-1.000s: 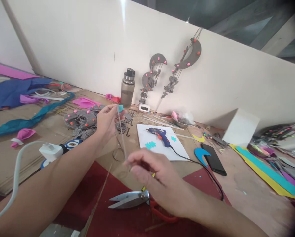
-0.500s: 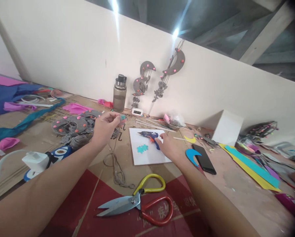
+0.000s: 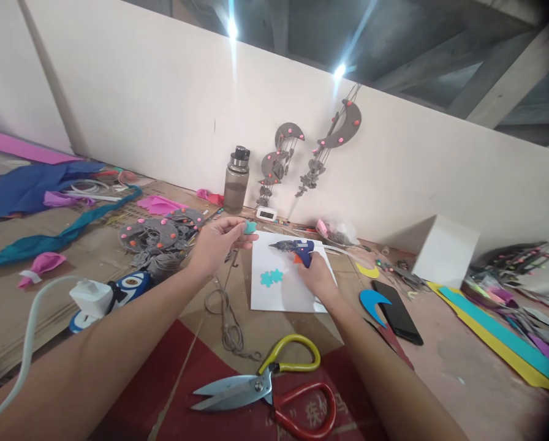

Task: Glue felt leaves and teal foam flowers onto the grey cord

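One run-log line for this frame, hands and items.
left hand: pinches teal foam flower | right hand: grips glue gun over white sheet | scissors: lying near

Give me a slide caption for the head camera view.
Left hand pinches a teal foam flower; right hand grips the blue glue gun.

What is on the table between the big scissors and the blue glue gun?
In the head view, a white sheet with teal flower cutouts lies between the scissors and the glue gun, which the right hand grips.
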Available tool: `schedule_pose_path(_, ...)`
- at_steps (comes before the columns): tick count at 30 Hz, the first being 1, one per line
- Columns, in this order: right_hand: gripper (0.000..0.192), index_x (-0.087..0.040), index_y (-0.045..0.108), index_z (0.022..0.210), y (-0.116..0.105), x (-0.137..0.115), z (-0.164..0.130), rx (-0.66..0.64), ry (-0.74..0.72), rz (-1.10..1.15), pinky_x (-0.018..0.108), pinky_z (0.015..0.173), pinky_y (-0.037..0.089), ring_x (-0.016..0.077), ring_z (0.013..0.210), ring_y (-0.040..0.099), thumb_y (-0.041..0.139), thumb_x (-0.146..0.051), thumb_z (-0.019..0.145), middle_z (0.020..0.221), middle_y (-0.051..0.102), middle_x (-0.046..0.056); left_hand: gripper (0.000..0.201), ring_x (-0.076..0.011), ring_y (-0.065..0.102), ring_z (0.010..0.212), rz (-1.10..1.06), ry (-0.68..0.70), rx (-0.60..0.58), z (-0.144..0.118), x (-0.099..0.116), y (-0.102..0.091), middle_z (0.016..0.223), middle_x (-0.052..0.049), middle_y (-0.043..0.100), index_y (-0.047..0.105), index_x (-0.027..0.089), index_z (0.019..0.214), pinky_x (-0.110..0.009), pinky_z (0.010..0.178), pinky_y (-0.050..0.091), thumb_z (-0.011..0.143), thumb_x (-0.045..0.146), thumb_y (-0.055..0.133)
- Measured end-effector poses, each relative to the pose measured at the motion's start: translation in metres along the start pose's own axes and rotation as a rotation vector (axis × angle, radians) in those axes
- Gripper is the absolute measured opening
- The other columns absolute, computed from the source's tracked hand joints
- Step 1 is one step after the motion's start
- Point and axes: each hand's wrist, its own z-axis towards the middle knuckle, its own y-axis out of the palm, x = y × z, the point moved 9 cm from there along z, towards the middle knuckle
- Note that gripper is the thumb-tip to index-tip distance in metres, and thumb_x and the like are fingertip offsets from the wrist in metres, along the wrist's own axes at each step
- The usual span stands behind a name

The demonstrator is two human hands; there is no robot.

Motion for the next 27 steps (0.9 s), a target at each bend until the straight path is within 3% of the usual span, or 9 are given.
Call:
schedule_pose_path(3,0.026,-0.014,0.05,0.1,-0.012,-0.003,-0.002,0.107,-0.028,0.153,0.028,0.068,0.049,0.0223,0.088,0.064,0.05,-0.023,0.075,0.103,0.063,0.015,0.027,-0.0195,0.069,0.075,-0.035,-0.035,0.008,0.001,-0.004,-0.002,0.079,-0.005,0.066,0.062,0.013,0.085,-0.027,0.06,0.055,0.071,0.034,0.071)
schedule_pose_path(8,0.027,-0.018,0.041,0.1,0.007,-0.009,-0.001,-0.041,0.013,0.619,0.023,0.045,0.048,0.0124,0.057,0.063,0.049,-0.019,0.074,0.098,0.063,0.008,0.028,-0.0187,0.069,0.074,-0.04,-0.077,0.018,0.001,-0.008,-0.002,0.078,-0.005,0.066,0.062,0.012,0.084,-0.025,0.059,0.054,0.069,0.033,0.073)
schedule_pose_path(14,0.029,-0.019,0.045,0.102,-0.016,-0.04,-0.015,0.004,-0.21,1.012,0.025,0.055,0.053,0.0088,0.058,0.06,0.056,-0.03,0.077,0.09,0.064,0.001,0.025,-0.0176,0.069,0.075,-0.07,-0.122,0.034,0.001,-0.013,-0.004,0.075,-0.004,0.066,0.062,0.012,0.082,-0.024,0.061,0.054,0.07,0.031,0.073)
schedule_pose_path(21,0.03,-0.021,0.049,0.108,-0.04,-0.069,-0.045,0.03,-0.322,1.079,0.029,0.067,0.057,0.0118,0.072,0.066,0.057,-0.03,0.08,0.11,0.064,0.006,0.025,-0.0175,0.069,0.076,-0.076,-0.151,0.04,0.002,-0.019,-0.006,0.076,-0.006,0.067,0.061,0.012,0.08,-0.024,0.063,0.053,0.069,0.03,0.074)
schedule_pose_path(27,0.028,-0.022,0.047,0.11,-0.044,-0.073,-0.057,0.088,-0.336,0.834,0.026,0.058,0.053,0.01,0.059,0.062,0.053,-0.026,0.083,0.106,0.067,0.005,0.027,-0.0191,0.069,0.077,-0.075,-0.171,0.059,0.0,-0.02,-0.007,0.076,-0.004,0.067,0.061,0.013,0.08,-0.026,0.064,0.054,0.066,0.031,0.076)
